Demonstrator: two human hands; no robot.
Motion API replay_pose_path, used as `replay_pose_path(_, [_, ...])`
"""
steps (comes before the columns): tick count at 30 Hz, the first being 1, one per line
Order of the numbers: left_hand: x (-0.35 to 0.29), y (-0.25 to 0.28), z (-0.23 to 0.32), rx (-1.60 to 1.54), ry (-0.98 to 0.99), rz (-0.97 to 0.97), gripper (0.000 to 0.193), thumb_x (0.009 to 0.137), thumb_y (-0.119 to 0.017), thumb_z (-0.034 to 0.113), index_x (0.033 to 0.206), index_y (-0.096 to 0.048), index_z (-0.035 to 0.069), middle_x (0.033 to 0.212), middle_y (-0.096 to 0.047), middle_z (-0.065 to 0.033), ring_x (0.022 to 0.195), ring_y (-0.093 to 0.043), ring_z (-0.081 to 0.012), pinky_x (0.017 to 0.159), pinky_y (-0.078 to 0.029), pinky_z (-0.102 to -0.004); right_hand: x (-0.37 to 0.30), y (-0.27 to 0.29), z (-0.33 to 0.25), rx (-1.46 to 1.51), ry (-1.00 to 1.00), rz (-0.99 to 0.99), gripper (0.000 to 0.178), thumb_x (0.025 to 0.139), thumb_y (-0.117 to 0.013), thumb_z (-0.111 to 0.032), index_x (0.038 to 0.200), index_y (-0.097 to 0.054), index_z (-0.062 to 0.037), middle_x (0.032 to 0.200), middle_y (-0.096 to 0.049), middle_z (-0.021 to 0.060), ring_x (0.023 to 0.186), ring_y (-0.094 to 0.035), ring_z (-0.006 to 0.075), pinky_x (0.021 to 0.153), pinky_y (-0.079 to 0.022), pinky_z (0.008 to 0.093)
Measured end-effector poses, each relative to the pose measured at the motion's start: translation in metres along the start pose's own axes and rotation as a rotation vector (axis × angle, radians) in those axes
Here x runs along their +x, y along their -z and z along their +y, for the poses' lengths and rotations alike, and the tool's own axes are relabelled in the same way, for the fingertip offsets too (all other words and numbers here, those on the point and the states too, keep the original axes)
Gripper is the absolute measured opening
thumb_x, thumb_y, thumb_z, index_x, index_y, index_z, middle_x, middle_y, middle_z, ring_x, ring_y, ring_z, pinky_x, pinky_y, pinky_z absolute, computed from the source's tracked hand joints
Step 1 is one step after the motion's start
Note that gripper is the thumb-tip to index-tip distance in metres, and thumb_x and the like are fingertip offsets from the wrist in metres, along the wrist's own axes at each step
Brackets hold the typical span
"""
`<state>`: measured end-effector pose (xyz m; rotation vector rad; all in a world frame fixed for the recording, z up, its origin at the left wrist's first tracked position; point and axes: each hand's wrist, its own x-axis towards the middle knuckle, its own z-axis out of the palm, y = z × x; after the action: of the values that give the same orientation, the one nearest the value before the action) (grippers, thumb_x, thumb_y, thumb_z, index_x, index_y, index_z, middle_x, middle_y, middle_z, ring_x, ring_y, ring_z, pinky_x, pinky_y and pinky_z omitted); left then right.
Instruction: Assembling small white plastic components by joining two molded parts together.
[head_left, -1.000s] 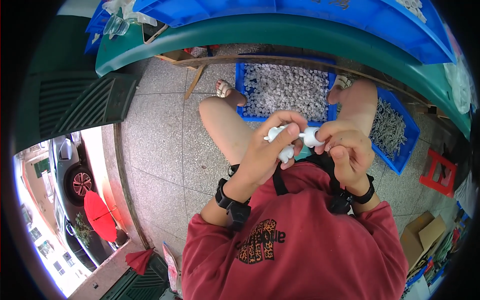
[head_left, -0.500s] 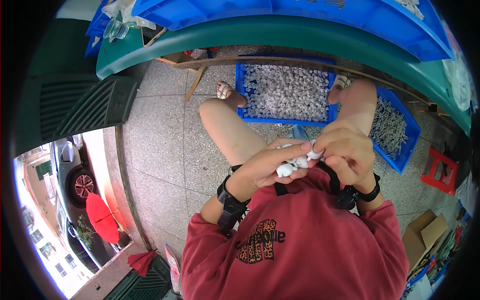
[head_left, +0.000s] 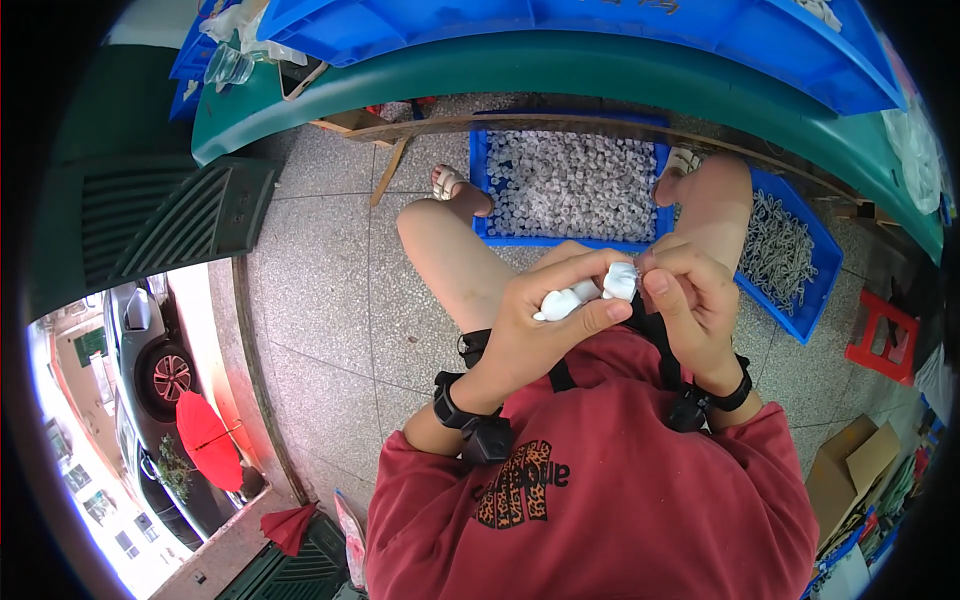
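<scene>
My left hand (head_left: 545, 305) is closed around several small glossy white figure-like pieces (head_left: 562, 302). One white piece (head_left: 620, 281) sticks up between its thumb and fingers, facing my other hand. My right hand (head_left: 695, 300) is beside it, thumb and fingertips pinched together close to that piece. Something tiny and clear seems to show at those fingertips, too small to name. Both hands are above my lap, in front of my red shirt (head_left: 640, 470).
On the floor between my feet, a blue bin (head_left: 555, 241) holds many small whitish round parts. Another blue bin (head_left: 825, 262) at right holds metal clasps. A green table (head_left: 480, 75) ahead carries a large blue tray (head_left: 430, 35). A red stool (head_left: 880, 338) and cardboard box (head_left: 850, 470) stand right.
My left hand has turned, so its thumb now lies nearer me and one white piece points up. My right hand has drawn slightly away from the piece, fingertips pinched.
</scene>
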<state>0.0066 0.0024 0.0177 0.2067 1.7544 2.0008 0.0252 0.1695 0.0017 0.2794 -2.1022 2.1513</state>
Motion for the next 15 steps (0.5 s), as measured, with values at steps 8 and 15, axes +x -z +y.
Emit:
replay_pose_path(8, [0.0002, -0.0002, -0.0045, 0.099, -0.109, 0.0, 0.032, 0.075, -0.068, 0.012, 0.104, -0.059, 0.001, 0.084, -0.054, -0.0016, 0.077, -0.047, -0.0098, 0.068, -0.037, -0.0224, -0.0009, -0.002, -0.0019, -0.051, 0.005, 0.01, 0.004, 0.082, -0.056, -0.002, 0.081, -0.057, 0.0025, 0.073, -0.057, 0.0072, 0.059, -0.049, 0.012, 0.053, -0.039, 0.0236])
replay_pose_path(15, [0.0, -0.0003, -0.0054, 0.141, -0.154, 0.007, 0.031, 0.075, -0.068, 0.012, 0.103, -0.059, 0.002, 0.085, -0.054, -0.0019, 0.077, -0.048, -0.0102, 0.068, -0.038, -0.0229, -0.0014, -0.0036, -0.0007, -0.104, 0.047, 0.034, 0.003, 0.081, -0.057, -0.001, 0.081, -0.057, 0.0023, 0.071, -0.057, 0.0071, 0.059, -0.049, 0.0129, 0.052, -0.039, 0.0239])
